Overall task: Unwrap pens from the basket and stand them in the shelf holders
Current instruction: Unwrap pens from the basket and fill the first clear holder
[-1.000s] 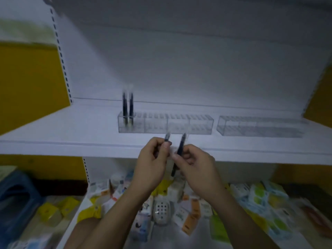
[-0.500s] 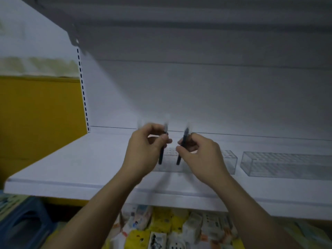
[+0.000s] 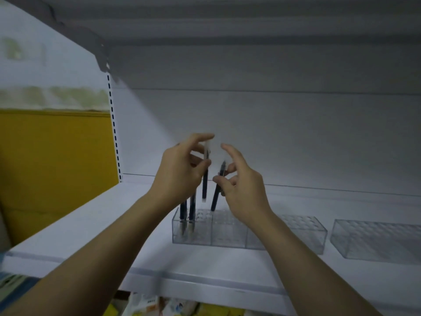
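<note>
My left hand pinches a dark pen near its top and holds it upright just above the clear holder on the white shelf. A second dark pen, tilted with its tip over the holder's holes, is pinched in my right hand, whose index finger points up. Two dark pens stand in the holder's left end, partly behind my left wrist.
A second clear holder sits empty to the right on the same shelf. The shelf above hangs low overhead. Packaged goods lie on the shelf below. A yellow wall is at left.
The view has moved closer to the shelf. Both hands rose and went forward with their pens, from in front of the shelf edge to over the left holder.
</note>
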Motion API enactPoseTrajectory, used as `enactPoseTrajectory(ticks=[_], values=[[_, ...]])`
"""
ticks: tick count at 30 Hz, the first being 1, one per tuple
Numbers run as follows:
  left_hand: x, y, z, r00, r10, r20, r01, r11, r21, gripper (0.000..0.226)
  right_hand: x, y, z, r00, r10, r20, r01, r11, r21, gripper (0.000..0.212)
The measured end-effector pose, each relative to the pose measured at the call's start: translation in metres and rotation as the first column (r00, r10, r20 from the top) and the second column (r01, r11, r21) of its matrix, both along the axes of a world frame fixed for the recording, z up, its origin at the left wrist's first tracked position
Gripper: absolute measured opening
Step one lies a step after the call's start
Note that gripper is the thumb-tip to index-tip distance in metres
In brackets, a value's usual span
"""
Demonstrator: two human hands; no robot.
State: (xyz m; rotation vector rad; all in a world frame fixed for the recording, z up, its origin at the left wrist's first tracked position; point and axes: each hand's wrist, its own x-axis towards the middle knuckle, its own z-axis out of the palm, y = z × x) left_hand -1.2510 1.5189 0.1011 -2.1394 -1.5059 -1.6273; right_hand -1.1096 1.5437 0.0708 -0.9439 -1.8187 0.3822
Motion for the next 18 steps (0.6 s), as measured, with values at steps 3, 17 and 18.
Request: enactPoseTrajectory(ticks=[3, 17, 18], values=[[-0.004, 0.003, -0.006, 0.997, 0.041, -0.059, -0.041, 0.999, -0.007, 0.051, -0.003, 0.005, -0.004, 0.998, 0.012, -0.061, -0.012, 1.0, 0.002, 0.064], [-0.007, 0.011, -0.027, 0.986, 0.155, -0.069, -0.163, 0.977, -0.141, 0.045, -0.014, 0.012, -0.003, 0.999, -0.052, 0.003, 0.051, 0.997, 0.052, 0.053], [-0.007, 0.01, -0.028, 0.984, 0.162, -0.075, -0.171, 0.975, -0.143, 0.045, -0.014, 0.012, -0.007, 0.998, -0.054, 0.025, 0.053, 0.998, 0.044, 0.052]])
